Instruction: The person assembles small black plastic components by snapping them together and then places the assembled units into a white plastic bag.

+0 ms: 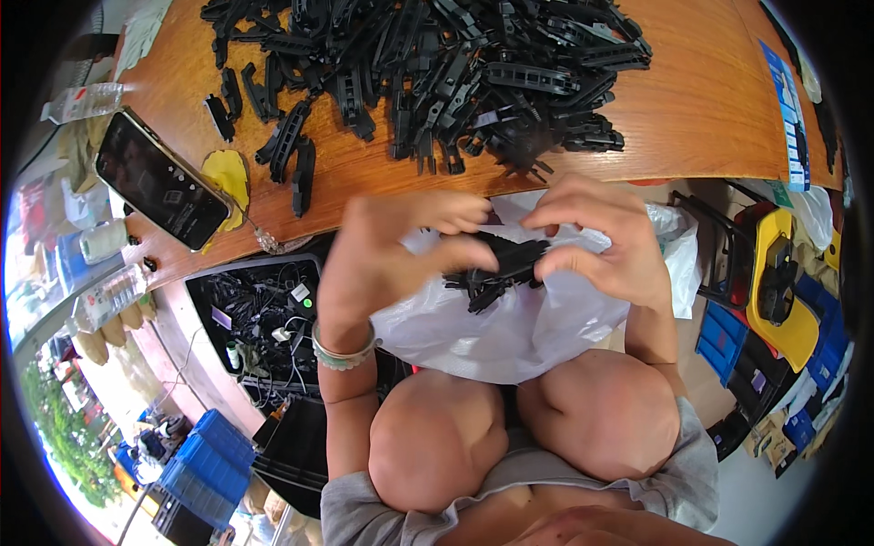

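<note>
Black parts (499, 271) over a white bag (510, 346), between left hand (387, 250) and right hand (605, 237), thumbs and fingers parted, contact unclear, wooden table (701, 118) edge just beyond, pile (437, 73) atop, wood showing rightward to a blue card (785, 109), bin (255, 266) left, yellow chair (779, 335) right.

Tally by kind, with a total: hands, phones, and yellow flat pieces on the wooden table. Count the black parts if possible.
Left hand and right hand: 2
Phone: 1
Yellow flat piece: 1
Black parts: overlapping too much to count
Total: 4, without the black parts
</note>
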`<state>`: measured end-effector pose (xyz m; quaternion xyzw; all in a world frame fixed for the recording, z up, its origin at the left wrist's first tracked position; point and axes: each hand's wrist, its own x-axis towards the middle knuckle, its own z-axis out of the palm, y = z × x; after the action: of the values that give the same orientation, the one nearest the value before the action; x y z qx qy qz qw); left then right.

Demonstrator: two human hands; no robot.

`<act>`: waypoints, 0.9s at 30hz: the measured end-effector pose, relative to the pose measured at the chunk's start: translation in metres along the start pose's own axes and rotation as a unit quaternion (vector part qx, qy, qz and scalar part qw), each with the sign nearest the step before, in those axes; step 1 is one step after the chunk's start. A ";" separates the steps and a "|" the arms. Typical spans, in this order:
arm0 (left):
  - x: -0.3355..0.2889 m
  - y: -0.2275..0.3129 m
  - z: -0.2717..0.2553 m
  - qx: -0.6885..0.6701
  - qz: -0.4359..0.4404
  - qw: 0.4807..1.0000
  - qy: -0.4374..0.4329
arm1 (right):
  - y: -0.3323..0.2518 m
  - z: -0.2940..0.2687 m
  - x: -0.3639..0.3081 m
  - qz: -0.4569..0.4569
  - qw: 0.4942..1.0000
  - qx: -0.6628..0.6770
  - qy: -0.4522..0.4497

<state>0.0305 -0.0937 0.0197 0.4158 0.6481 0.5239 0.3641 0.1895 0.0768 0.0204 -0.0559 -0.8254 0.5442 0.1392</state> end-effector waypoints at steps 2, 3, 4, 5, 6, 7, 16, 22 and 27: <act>0.006 0.000 -0.019 0.074 -0.016 0.984 0.161 | 0.006 0.004 0.007 -0.055 0.991 -0.102 0.069; 0.012 -0.001 -0.023 0.061 0.001 0.966 0.253 | 0.008 0.007 0.009 -0.058 0.991 -0.101 0.069; 0.019 -0.002 -0.028 0.117 -0.001 0.941 0.316 | 0.009 0.011 0.012 -0.034 0.972 -0.205 0.110; 0.024 -0.005 -0.037 0.122 -0.003 0.940 0.320 | 0.010 0.016 0.015 -0.012 0.942 -0.302 0.149; 0.030 -0.009 -0.045 0.197 0.013 0.920 0.338 | 0.011 0.019 0.016 -0.014 0.942 -0.300 0.149; 0.035 -0.012 -0.050 0.270 0.029 0.896 0.353 | 0.011 0.022 0.018 -0.020 0.930 -0.334 0.155; 0.075 -0.020 -0.040 0.480 0.118 0.819 0.293 | 0.012 0.015 0.008 0.006 0.946 -0.274 0.172; 0.110 -0.024 -0.032 0.561 0.162 0.772 0.250 | 0.004 0.010 0.006 0.093 0.977 -0.120 0.150; 0.106 -0.016 -0.038 0.506 0.205 0.775 0.319 | 0.011 0.005 0.003 0.096 0.980 -0.022 0.171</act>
<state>-0.0474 -0.0122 0.0071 0.4720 0.7982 0.2854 -0.2421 0.1846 0.0774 0.0088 -0.2300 -0.7920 0.5193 0.2237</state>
